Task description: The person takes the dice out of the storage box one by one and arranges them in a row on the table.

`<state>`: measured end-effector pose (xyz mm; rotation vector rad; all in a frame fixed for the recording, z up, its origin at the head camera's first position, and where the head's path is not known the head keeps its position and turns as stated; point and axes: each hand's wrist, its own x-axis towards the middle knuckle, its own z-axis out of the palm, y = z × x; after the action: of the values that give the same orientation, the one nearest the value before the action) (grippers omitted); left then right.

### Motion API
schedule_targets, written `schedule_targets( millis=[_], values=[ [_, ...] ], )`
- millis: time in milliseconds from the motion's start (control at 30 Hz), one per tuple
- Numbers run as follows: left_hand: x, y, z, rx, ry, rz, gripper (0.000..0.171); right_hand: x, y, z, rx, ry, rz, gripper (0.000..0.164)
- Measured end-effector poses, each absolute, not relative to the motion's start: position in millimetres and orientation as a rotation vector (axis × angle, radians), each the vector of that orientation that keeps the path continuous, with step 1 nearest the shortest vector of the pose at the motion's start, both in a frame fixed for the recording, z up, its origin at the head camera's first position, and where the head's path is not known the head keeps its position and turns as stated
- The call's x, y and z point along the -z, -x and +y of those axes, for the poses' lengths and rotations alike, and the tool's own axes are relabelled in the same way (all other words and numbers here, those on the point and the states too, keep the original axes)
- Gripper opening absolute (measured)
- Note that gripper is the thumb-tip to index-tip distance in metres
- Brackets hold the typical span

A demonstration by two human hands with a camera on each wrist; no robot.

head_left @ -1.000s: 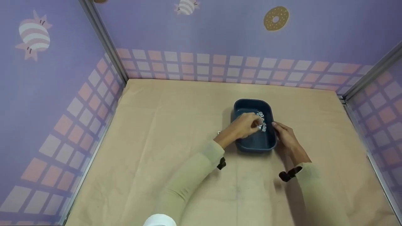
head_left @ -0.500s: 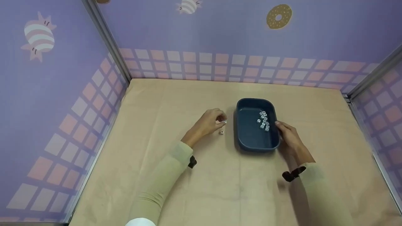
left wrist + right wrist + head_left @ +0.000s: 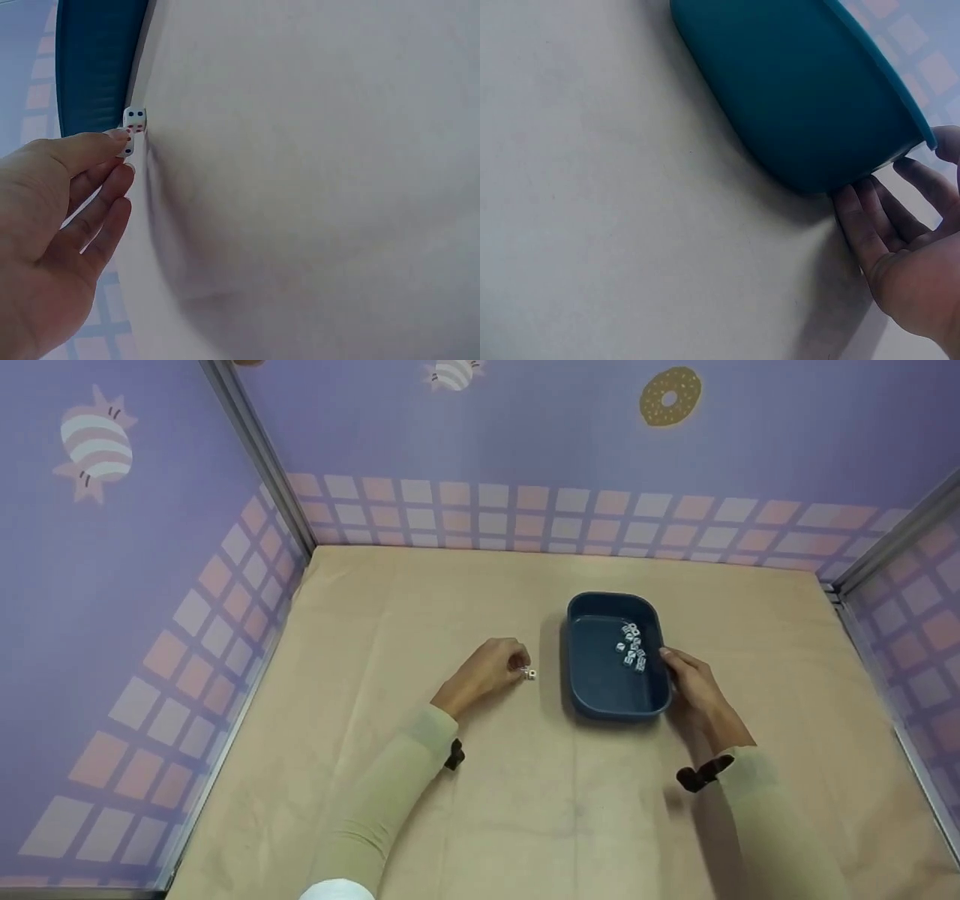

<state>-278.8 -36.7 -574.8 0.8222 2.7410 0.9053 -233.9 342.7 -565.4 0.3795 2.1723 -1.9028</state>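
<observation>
My left hand (image 3: 489, 671) is low over the cloth, left of a dark blue rectangular bin (image 3: 600, 682). Its thumb and fingers pinch a small white die (image 3: 128, 144), partly covered by the thumb in the left wrist view. Right against it is a second die (image 3: 136, 118) with dark and red pips. On the bin's right side, my right hand (image 3: 697, 690) grips the wall, thumb at the rim and the other fingers against the outside, low down. Several white dice (image 3: 632, 646) lie in a loose cluster inside the bin, toward its right wall.
A beige cloth (image 3: 420, 607) covers the table. Purple panels with pink and white checks (image 3: 491, 514) stand at the back and both sides, joined by metal posts (image 3: 262, 457).
The left hand has come out of the bin to the left, then down to the die on the cloth. The right hand stays on the bin, which has hardly moved.
</observation>
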Motion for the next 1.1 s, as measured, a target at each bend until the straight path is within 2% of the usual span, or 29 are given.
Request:
schedule_targets(
  millis=[133,367,633,900,1100],
  values=[
    [579.2,279.0,-36.8,-0.912,-0.810,2.739,0.011,582.1,238.9,348.0,1.913,-0.395,2.186,0.075],
    [583.8,275.8,-39.1,-0.960,-0.791,2.700,0.013,582.2,237.4,347.8,1.882,-0.413,2.159,0.076],
    [583.9,277.1,-35.1,-1.007,-0.800,2.671,0.023,579.6,238.9,345.9,1.890,-0.439,2.162,0.078],
    [588.9,277.3,-29.6,-0.964,-0.823,2.706,0.011,581.7,238.9,345.7,1.947,-0.438,2.075,0.071],
    [591.9,277.5,-29.9,-1.006,-0.811,2.691,0.011,584.9,238.2,347.9,1.958,-0.414,2.092,0.069]
  ],
)
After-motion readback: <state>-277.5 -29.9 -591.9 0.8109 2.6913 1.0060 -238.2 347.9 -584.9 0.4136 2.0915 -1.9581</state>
